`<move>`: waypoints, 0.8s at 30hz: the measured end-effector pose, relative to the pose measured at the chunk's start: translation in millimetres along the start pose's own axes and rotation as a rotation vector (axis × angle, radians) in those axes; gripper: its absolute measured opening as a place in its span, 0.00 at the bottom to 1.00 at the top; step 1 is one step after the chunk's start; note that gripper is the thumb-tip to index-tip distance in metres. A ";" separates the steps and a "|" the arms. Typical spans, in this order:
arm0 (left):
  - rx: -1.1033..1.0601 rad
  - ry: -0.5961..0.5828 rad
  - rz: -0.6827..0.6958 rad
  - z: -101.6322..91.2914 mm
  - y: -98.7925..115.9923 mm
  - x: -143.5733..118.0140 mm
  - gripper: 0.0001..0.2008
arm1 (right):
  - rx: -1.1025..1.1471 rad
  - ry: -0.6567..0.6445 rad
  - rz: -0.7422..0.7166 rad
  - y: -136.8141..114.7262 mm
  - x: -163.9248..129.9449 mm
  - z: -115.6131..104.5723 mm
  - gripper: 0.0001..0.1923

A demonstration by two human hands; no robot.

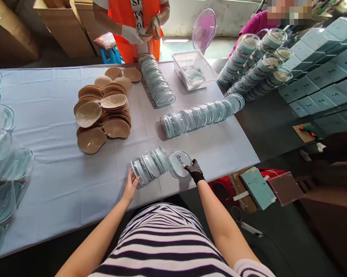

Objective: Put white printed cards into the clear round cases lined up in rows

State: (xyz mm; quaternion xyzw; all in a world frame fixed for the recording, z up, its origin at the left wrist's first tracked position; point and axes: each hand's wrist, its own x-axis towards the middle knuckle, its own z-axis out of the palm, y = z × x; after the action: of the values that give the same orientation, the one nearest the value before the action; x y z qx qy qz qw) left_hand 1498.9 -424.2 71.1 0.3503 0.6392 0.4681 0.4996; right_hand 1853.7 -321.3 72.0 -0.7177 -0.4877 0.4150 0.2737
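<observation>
In the head view, a table (pixel 55 165) with a pale cloth fills the left and middle of the frame. Just below the centre lies a short row of clear round cases (pixel 150 165), standing on edge and pressed face to face. The left hand (pixel 130 186) is at the row's left end, its thumb and fingers touching the last case; whether it grips or only steadies it, I cannot tell. The right hand (pixel 194 171), in a black mesh glove that leaves the fingertips bare, grasps the right edge of a round case (pixel 180 163) with dark lettering, at the right end of the row.

Above them, right of centre, a longer row of cases (pixel 202 115) slants up to the right. Another row (pixel 157 80) runs toward the top of the frame, with a white plastic basket (pixel 179 71) to its right. Left of centre sits a pile of brown cups (pixel 115 129), joined in pairs.

At the top, a co-worker in an orange vest (pixel 118 23) holds a small item in both hands, one wearing a white glove (pixel 131 34). A pink fan (pixel 204 29) stands to the right. Tall stacks of cases (pixel 239 54) and pale boxes (pixel 329 77) occupy the upper right; plastic-covered cases (pixel 9 165) line the left edge.
</observation>
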 end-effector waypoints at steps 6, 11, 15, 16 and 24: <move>-0.004 0.066 0.029 10.2 8.9 7.3 0.45 | -0.131 0.260 -0.246 -13.3 -3.8 -5.6 0.20; -0.008 0.120 -0.002 14.0 16.6 6.1 0.42 | -0.230 0.019 -0.573 -28.1 -16.2 17.9 0.16; -0.006 0.234 -0.034 -1.9 22.0 -0.3 0.37 | -0.135 -0.242 -0.695 -40.9 -18.4 39.6 0.26; -0.005 0.254 -0.050 -9.2 22.4 -4.1 0.36 | -0.133 -0.288 -0.656 -47.4 -15.7 43.2 0.31; 0.036 0.534 -0.186 -35.1 40.7 -39.5 0.31 | -0.248 -0.405 -0.601 -149.4 22.9 74.7 0.34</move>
State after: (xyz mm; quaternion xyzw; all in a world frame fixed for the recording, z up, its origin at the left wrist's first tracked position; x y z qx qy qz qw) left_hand 1474.3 -456.2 124.1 0.1633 0.7857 0.4847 0.3480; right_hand 1722.8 -245.0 145.9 -0.4738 -0.7671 0.3874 0.1923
